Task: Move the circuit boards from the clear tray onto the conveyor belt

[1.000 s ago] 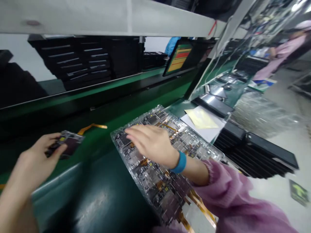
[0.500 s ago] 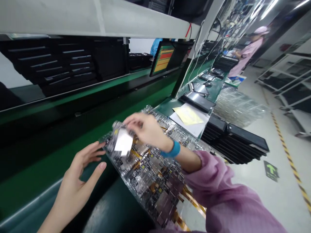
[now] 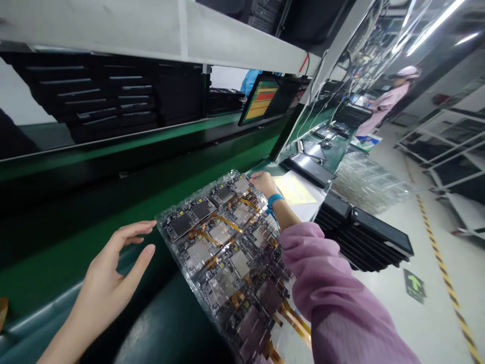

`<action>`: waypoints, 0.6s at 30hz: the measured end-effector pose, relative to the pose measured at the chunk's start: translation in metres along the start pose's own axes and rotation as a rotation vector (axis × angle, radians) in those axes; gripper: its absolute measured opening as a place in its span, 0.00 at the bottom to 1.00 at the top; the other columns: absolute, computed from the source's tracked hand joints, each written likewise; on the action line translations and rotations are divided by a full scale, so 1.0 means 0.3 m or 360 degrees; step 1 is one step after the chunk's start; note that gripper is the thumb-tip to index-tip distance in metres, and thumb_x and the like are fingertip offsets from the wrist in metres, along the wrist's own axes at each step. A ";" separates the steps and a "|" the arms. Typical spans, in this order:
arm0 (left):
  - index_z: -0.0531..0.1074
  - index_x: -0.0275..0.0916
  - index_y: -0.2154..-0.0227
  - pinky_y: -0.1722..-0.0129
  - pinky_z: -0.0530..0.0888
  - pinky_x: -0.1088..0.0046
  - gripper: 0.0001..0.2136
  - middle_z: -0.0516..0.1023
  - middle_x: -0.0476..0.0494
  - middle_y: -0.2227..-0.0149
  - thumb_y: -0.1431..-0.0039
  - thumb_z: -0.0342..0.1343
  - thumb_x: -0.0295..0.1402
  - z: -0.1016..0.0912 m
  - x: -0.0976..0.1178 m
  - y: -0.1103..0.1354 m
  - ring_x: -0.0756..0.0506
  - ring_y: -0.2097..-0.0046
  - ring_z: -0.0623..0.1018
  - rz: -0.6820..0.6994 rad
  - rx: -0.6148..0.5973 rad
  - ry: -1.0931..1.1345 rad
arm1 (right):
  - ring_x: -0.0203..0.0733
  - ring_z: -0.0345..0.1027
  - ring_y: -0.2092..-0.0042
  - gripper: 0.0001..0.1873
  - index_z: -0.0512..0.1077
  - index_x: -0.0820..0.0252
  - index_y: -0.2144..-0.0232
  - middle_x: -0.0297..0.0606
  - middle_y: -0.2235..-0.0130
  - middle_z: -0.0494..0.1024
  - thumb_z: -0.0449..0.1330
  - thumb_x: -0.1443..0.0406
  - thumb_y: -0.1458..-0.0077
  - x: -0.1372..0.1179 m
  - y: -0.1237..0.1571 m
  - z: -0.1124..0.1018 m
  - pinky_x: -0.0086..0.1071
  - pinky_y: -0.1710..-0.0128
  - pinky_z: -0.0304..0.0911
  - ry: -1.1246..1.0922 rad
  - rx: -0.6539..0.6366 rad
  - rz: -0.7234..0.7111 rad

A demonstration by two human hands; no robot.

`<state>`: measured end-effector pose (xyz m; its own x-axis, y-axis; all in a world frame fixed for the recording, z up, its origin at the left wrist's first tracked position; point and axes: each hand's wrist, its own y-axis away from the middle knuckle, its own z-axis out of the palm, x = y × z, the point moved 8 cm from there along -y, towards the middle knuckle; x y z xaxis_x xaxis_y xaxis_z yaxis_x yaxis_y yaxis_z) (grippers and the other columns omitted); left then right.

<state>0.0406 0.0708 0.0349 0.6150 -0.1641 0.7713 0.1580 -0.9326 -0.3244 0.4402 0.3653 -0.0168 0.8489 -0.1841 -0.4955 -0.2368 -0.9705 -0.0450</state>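
Note:
A clear plastic tray [image 3: 184, 270] holds rows of circuit boards [image 3: 199, 253] with metal shields and orange flex cables. At its far right corner, my right hand [image 3: 264, 183], wearing a blue wristband, has its fingers pinched at the edge of a circuit board [image 3: 241, 185] with a silvery shield. The fingertips are partly hidden there. My left hand [image 3: 115, 265] is held beside the tray's left corner, thumb and fingers apart, with nothing in it. Two boards with dark faces lie in the row nearest the back.
Right of the tray are papers [image 3: 297, 189] and a black flat device [image 3: 308, 169] on the green bench. A stack of black panels [image 3: 379, 227] stands beyond my right arm. Behind hangs a monitor [image 3: 259, 101]. A person in pink [image 3: 386, 103] stands farther along the bench.
My right hand has moved away to the far right corner of the tray. The board it held over the left corner is no longer there. My left hand has stayed open beside the tray.

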 end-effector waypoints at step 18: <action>0.72 0.49 0.48 0.83 0.68 0.79 0.17 0.74 0.42 0.42 0.37 0.56 0.46 0.003 -0.028 -0.012 0.38 0.50 0.78 0.0033 -0.0027 -0.0158 | 0.48 0.71 0.54 0.07 0.81 0.56 0.62 0.41 0.56 0.79 0.62 0.63 0.34 -0.169 0.123 0.051 0.30 0.54 0.62 0.0348 -0.0023 -0.0669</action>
<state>0.0356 0.0758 0.0290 0.6918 -0.1517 0.7059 0.1317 -0.9348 -0.3299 0.3813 0.3411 -0.0066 0.9498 0.1980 -0.2424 0.1538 -0.9698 -0.1895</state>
